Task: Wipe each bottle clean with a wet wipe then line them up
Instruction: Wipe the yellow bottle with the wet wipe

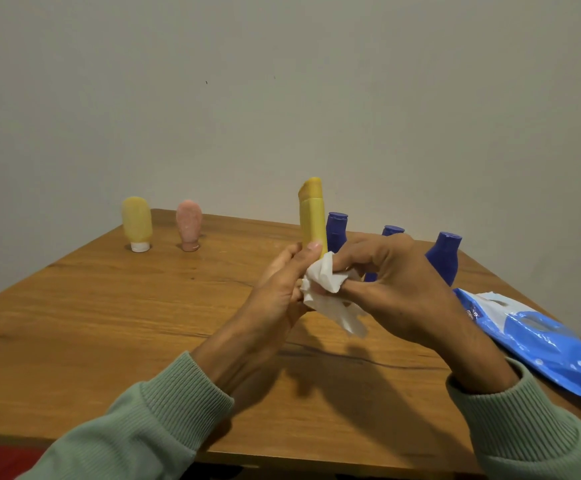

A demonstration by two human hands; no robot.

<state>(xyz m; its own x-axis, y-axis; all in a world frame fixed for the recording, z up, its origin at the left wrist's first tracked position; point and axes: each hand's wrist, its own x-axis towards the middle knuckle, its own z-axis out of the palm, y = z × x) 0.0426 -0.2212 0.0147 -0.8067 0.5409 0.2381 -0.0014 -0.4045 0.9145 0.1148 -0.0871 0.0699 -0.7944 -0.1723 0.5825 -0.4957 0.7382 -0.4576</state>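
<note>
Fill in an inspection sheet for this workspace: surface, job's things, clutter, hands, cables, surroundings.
Surface: wooden table, dark crack line near middle.
Job's things: tall yellow bottle upright; wet wipe against its lower part; round yellow bottle and pink bottle cap-down, far left; three blue bottles mid-right; blue wipes pack, right.
Clutter: nothing seen.
Hands: left hand grips tall yellow bottle; right hand pinches wet wipe.
Cables: nothing seen.
Surroundings: plain wall behind table.

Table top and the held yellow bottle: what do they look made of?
Table top: wood or wood-look laminate, satin; grain lines and a dark crack show. Yellow bottle: likely opaque matte plastic, with a moulded cap seam.
</note>
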